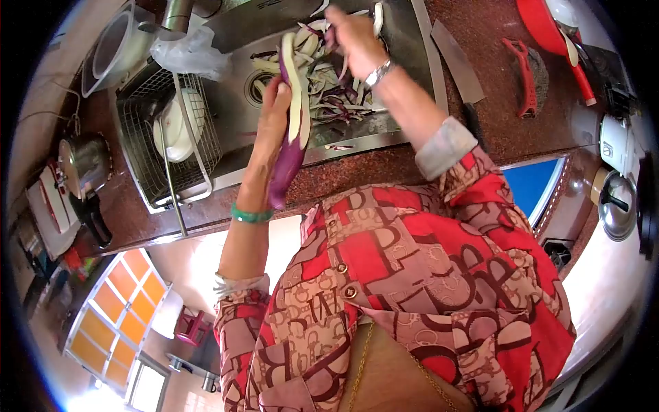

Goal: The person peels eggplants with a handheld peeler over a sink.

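Observation:
A long purple eggplant [295,123], its skin partly peeled off in strips, is held in my left hand [274,106] over the front of the sink. My fingers wrap round its middle; the lower end is still purple. My right hand [351,38] is farther up over the sink, apart from the eggplant, with its fingers blurred; what they hold, if anything, I cannot make out. Purple and pale peelings [333,86] lie heaped on the sink bottom beneath both hands, beside the drain [257,89].
A wire rack [141,147] with a white bowl [180,127] stands left of the sink [230,69]. On the right counter lie a broad knife [458,65], a red-handled tool [528,82] and a red pan [539,24]. A pot [86,161] is at far left.

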The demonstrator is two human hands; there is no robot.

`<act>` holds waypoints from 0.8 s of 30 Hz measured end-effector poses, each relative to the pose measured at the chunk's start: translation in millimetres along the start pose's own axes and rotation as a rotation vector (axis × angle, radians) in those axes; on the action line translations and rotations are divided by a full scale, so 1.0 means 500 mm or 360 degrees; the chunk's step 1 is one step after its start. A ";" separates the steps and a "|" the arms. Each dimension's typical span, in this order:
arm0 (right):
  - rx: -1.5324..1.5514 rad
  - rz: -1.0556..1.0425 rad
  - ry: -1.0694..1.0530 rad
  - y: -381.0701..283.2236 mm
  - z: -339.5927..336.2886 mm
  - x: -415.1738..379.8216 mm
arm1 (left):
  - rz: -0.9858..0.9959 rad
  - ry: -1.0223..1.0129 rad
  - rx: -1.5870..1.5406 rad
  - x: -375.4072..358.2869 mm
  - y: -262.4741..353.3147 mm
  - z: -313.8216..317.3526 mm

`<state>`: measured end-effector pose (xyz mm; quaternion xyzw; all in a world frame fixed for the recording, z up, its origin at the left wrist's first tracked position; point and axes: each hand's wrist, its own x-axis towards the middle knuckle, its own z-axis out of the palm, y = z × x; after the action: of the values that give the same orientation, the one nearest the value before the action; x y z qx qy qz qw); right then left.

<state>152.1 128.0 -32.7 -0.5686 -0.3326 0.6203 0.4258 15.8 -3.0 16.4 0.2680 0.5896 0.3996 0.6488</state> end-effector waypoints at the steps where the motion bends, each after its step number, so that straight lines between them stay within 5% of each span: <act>1: -0.0109 0.0028 -0.0158 0.002 0.017 -0.032 | 0.0148 0.0184 0.0085 0.018 -0.003 0.008; 5: 0.0188 0.0161 -0.0104 -0.021 0.066 -0.120 | 0.0440 0.0297 -0.0100 0.022 0.021 0.041; 7: -0.0005 0.0160 -0.0065 -0.047 0.062 -0.117 | 0.0262 0.0184 -0.0181 0.010 0.034 0.042; 8: 0.0027 0.0145 0.0021 -0.040 0.047 -0.090 | 0.0310 0.0272 0.0154 0.028 0.016 0.025; 10: 0.0264 0.0011 0.0088 0.018 0.010 0.018 | 0.0098 0.0042 -0.0153 0.007 0.005 0.014; 13: 0.0644 0.0332 -0.0112 -0.050 0.003 0.007 | -0.0118 -0.0119 -0.0397 -0.008 0.007 0.013; 19: 0.0071 0.0247 0.0036 -0.013 -0.002 0.022 | -0.0324 -0.0221 -0.0731 -0.021 0.002 0.024; 21: -0.0069 -0.0250 0.0138 0.018 0.003 0.024 | -0.0388 -0.0388 -0.0668 -0.025 0.008 0.024; 24: -0.0528 -0.0397 0.0042 0.034 0.015 0.038 | -0.0552 -0.0443 -0.0601 -0.030 0.008 0.021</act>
<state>142.1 138.5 -54.8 -0.5934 -0.4923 0.4919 0.4043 25.7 -12.2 29.7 0.0899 0.4470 0.3449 0.8205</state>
